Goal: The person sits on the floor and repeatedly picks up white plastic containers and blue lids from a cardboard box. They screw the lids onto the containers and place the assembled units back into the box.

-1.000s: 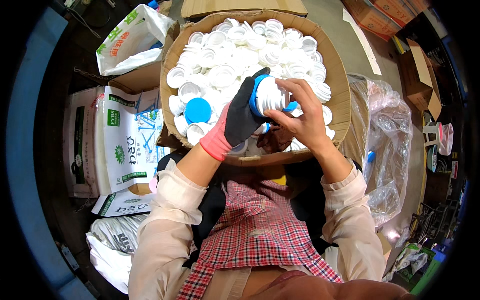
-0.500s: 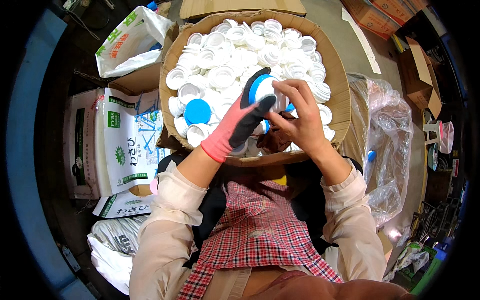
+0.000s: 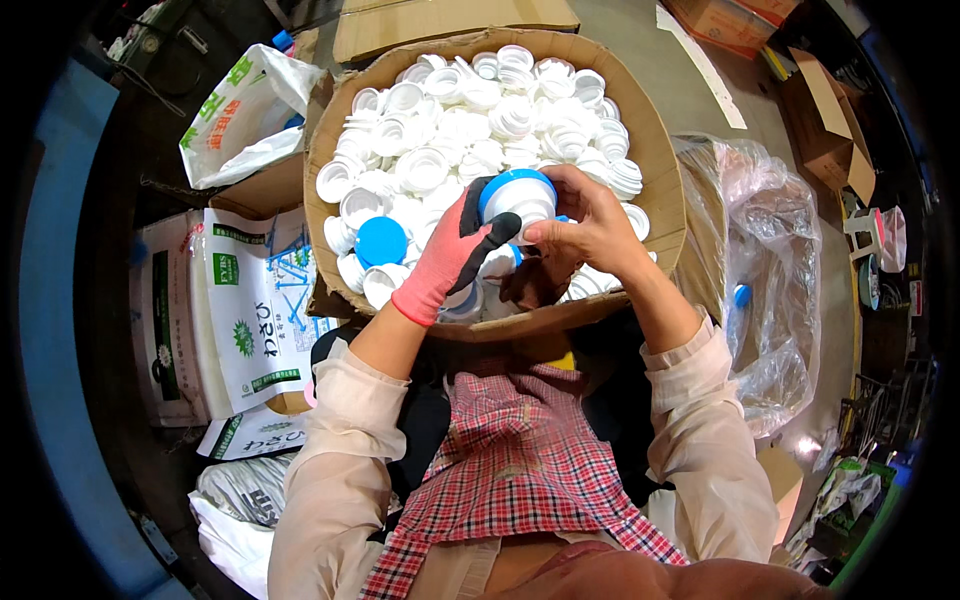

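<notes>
Hands (image 3: 455, 250) over carton (image 3: 655, 150) of white lids (image 3: 421, 170)

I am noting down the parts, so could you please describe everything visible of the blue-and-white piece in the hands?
The blue-and-white piece is round and looks plastic: a blue band curves along its far edge, and its stepped white body narrows toward the near end. It is held tilted over the cardboard box between the gloved left hand and bare right hand.

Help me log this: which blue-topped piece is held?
The white piece between gloved left hand and bare right hand; the blue disc farther left lies unheld.
</notes>
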Demonstrator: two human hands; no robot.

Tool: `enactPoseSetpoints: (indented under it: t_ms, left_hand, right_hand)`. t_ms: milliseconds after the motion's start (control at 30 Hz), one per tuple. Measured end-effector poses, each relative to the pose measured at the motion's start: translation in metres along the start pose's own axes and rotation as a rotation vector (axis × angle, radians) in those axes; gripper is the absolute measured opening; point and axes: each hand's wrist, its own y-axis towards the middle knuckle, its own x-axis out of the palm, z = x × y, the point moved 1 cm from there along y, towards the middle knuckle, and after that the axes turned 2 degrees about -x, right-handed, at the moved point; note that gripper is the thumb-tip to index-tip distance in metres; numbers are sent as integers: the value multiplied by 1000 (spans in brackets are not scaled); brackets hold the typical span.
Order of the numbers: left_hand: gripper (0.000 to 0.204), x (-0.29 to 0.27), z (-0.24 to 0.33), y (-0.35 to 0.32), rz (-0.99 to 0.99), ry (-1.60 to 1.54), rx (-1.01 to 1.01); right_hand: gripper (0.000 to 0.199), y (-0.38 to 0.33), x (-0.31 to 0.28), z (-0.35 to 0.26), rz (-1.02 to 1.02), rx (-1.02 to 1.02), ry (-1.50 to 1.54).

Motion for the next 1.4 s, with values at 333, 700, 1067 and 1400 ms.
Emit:
enactPoseSetpoints:
  t_ms: [333,700,1067,1400]
  left_hand:
    - [55,-118,-17,-1,298,1336,-142]
    - [68,-120,-68,-19,8,1660,-353]
    - [63,-114,-69,-6,-36,1693,-514]
    - [72,-101,2,-1,-104,-789,-134]
  right_hand:
    - [65,49,-37,87,266,122,-386]
    - [70,118,38,139,413,41,-442]
    - [44,84,-90,159,540,289,-1176]
    - [52,64,-151,210,225,407,-1174]
